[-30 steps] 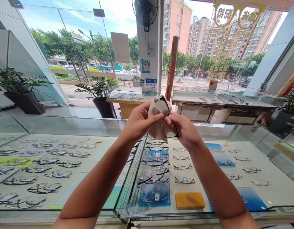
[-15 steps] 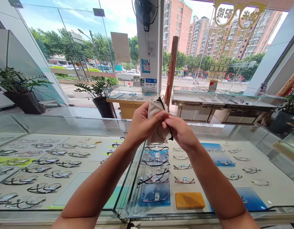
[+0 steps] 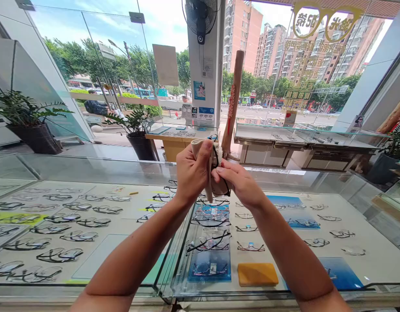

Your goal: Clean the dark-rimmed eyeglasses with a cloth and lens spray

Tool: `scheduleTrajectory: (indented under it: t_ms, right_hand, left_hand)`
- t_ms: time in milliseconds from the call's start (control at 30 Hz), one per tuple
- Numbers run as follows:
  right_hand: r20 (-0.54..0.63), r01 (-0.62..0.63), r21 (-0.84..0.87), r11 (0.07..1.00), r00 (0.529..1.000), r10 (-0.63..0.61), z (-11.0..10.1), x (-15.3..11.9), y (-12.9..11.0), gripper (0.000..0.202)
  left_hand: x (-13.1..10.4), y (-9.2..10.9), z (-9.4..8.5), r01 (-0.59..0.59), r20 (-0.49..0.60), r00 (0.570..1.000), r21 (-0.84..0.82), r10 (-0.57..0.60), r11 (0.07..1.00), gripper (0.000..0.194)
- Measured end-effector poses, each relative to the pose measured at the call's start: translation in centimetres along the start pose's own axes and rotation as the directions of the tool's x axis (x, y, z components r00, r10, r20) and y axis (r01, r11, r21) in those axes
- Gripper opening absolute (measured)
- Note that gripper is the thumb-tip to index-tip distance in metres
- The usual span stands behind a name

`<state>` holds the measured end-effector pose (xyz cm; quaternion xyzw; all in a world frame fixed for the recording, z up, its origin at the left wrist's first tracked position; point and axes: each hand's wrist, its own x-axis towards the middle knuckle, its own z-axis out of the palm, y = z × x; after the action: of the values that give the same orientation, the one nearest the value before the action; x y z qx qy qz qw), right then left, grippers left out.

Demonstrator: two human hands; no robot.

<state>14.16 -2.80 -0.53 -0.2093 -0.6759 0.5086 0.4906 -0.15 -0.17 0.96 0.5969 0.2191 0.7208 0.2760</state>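
Observation:
In the middle of the head view, above the glass counter, my left hand (image 3: 194,173) is closed around a folded beige cloth (image 3: 210,184), thumb up and pressing on it. The cloth wraps part of a dark-framed pair of eyeglasses (image 3: 226,187), whose rim and lens show between my hands. From the other side my right hand (image 3: 237,178) pinches the eyeglasses with thumb and fingers at the frame. Much of the frame is hidden by the cloth and my fingers.
Below my hands, the glass display counter (image 3: 99,173) holds rows of eyeglasses (image 3: 78,236) and a yellow-orange case (image 3: 257,274). Farther off stand another display case (image 3: 265,134), a wooden post (image 3: 235,93), potted plants (image 3: 34,134) and a wall fan (image 3: 201,19).
My left hand has turned, thumb now upright, and the cloth is folded more tightly around the eyeglasses. The eyeglasses have rotated, and my right hand has shifted slightly left and down.

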Motion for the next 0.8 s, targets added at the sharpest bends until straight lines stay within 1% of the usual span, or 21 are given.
scheduleTrajectory:
  t_ms: [100,167,233,300,367,500,567,633,667,733,800]
  right_hand:
    - [-0.042,-0.001,-0.021,1.000,0.999,0.001,-0.3,0.0,-0.2,0.043]
    - [-0.096,0.023,-0.061,0.998,0.995,-0.029,-0.8,0.1,-0.5,0.043]
    - [-0.154,0.053,-0.064,0.997,0.986,-0.062,-1.4,0.1,-0.9,0.041]
    - [-0.211,0.092,-0.017,0.996,0.973,-0.094,-2.1,0.1,-1.4,0.038]
    - [-0.260,0.128,0.031,0.991,0.959,-0.116,-2.6,0.0,-1.9,0.036]
    - [-0.290,0.147,0.019,0.989,0.948,-0.135,-3.2,-0.4,-2.4,0.036]
    - [-0.285,0.149,0.005,0.989,0.948,-0.142,-3.2,-0.6,-2.5,0.035]
    - [-0.272,0.153,-0.001,0.988,0.951,-0.148,-3.3,-0.8,-2.7,0.035]
    - [-0.260,0.151,-0.006,0.989,0.954,-0.147,-3.3,-0.8,-2.8,0.035]
    - [-0.212,0.130,-0.029,0.991,0.968,-0.133,-3.5,-1.0,-3.0,0.035]
    - [-0.142,0.095,-0.060,0.994,0.984,-0.103,-3.9,-1.3,-3.3,0.034]
  left_hand:
    - [0.6,-0.7,-0.5,0.083,0.084,0.993,-0.070,-0.077,0.994,0.061]
    - [1.2,-1.1,-1.0,0.143,0.161,0.979,-0.113,-0.124,0.983,0.061]
    - [1.8,-1.4,-1.4,0.183,0.207,0.966,-0.137,-0.153,0.974,0.061]
    - [2.4,-1.4,-1.9,0.188,0.210,0.965,-0.145,-0.155,0.971,0.060]
    - [2.9,-1.3,-2.4,0.170,0.187,0.972,-0.150,-0.141,0.974,0.058]
    - [3.4,-0.7,-3.3,0.135,0.194,0.975,-0.137,-0.107,0.981,0.051]
    - [3.3,-0.3,-3.8,0.058,0.222,0.974,-0.096,-0.036,0.994,0.049]
    - [3.2,0.1,-4.2,-0.090,0.248,0.964,-0.009,0.090,0.996,0.048]
    - [3.1,0.3,-4.4,-0.180,0.264,0.951,0.051,0.161,0.982,0.049]
    - [3.0,0.8,-4.7,-0.377,0.295,0.902,0.179,0.316,0.908,0.058]
    - [3.1,1.2,-4.8,-0.547,0.358,0.823,0.292,0.441,0.784,0.075]
